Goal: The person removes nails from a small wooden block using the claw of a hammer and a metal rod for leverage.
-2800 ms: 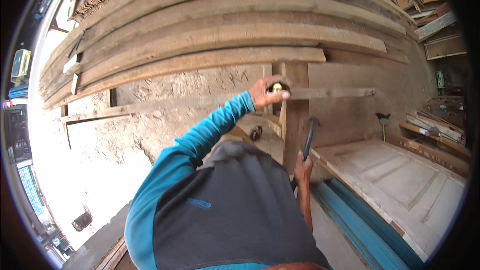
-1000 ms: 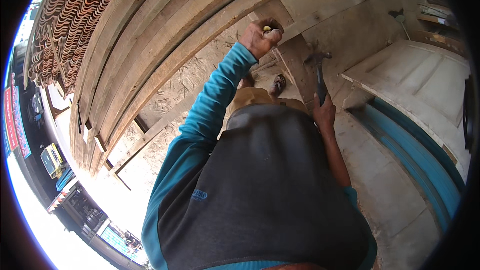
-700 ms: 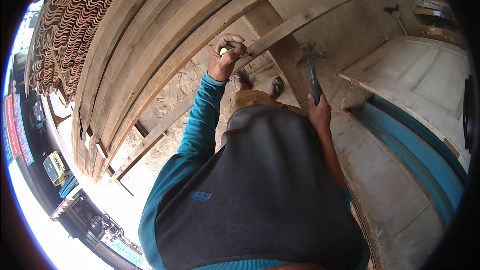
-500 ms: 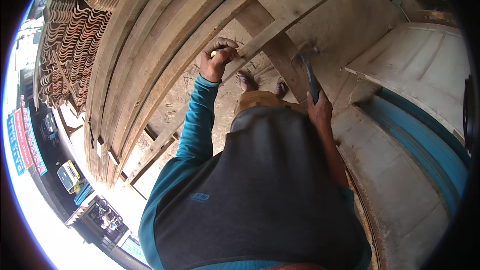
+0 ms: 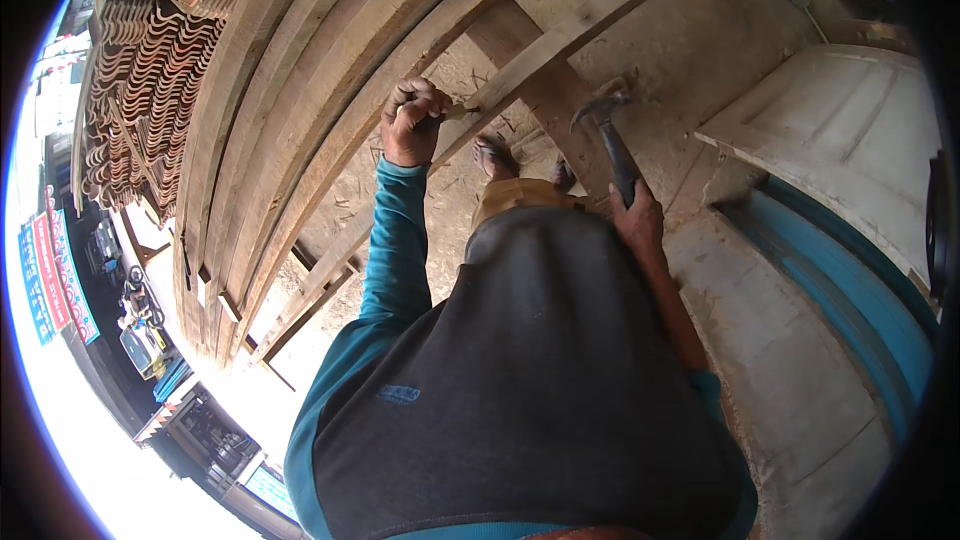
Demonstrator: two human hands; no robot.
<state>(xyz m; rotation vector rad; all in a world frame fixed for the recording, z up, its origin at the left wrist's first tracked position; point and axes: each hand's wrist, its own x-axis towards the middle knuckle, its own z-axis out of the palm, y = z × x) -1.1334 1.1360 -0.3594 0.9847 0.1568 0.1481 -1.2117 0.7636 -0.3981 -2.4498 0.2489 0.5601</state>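
Note:
My left hand (image 5: 412, 120) is closed in a fist around a short, yellowish tool (image 5: 458, 112) whose kind I cannot make out. Its visible end points right, at the edge of a narrow wooden beam (image 5: 540, 58). What looks like a small dark nail is by that end; whether they touch is unclear. In my right hand (image 5: 638, 220) is a claw hammer (image 5: 620, 155), gripped low on its dark handle. The hammer's head is raised, apart from the beam, over a wide brown plank (image 5: 555, 110).
Long wooden beams (image 5: 300, 130) lie side by side at the left, beside stacked roof tiles (image 5: 160, 90). Loose nails litter the floor near my feet (image 5: 495, 155). At the right are pale panels (image 5: 840, 110) and blue boards (image 5: 830, 280). A street with vehicles shows far left.
My left hand has moved slightly left and turned, so the tool's other end now shows toward the beam. The hammer has shifted slightly left, still in my right hand.

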